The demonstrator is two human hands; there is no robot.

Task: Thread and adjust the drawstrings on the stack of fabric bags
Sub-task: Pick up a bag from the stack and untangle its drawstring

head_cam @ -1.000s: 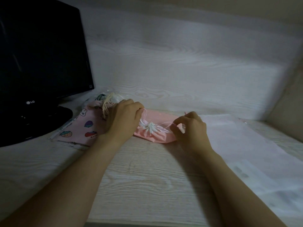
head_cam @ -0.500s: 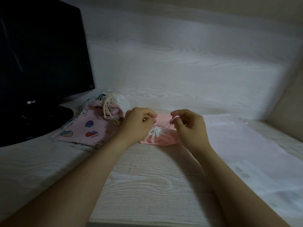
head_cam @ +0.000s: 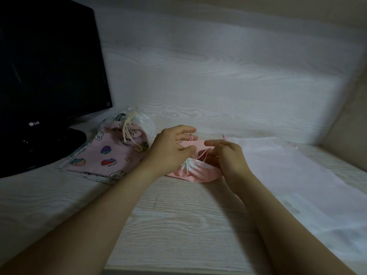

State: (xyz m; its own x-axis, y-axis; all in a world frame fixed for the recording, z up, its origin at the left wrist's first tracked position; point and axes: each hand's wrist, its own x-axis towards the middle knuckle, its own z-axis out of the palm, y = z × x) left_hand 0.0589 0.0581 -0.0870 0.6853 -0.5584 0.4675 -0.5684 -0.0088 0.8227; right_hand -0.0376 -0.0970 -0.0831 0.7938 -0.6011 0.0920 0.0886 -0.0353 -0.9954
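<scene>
A small pink fabric bag (head_cam: 195,172) lies on the desk, its white top (head_cam: 189,163) gathered tight. A thin pink drawstring (head_cam: 204,153) rises from that gathered top toward both hands. My left hand (head_cam: 170,150) hovers over the bag's left side with fingers spread and fairly straight, and a loop of the cord hangs over one fingertip. My right hand (head_cam: 226,157) is just right of the gathered top, thumb and forefinger pinching the cord. To the left lies a pink printed bag (head_cam: 111,155) with a cream cord tied round its neck.
A black monitor (head_cam: 49,66) and its stand fill the left side. A clear plastic wrapper (head_cam: 147,124) sits behind the printed bag. A white translucent sheet (head_cam: 297,175) covers the desk at right. A wood-grain wall panel stands behind, and the desk's front edge (head_cam: 178,269) is near me.
The left hand has opened its fingers from a pinch and lifted slightly. The right hand has drawn the cord a little rightward. The pink bag stays gathered.
</scene>
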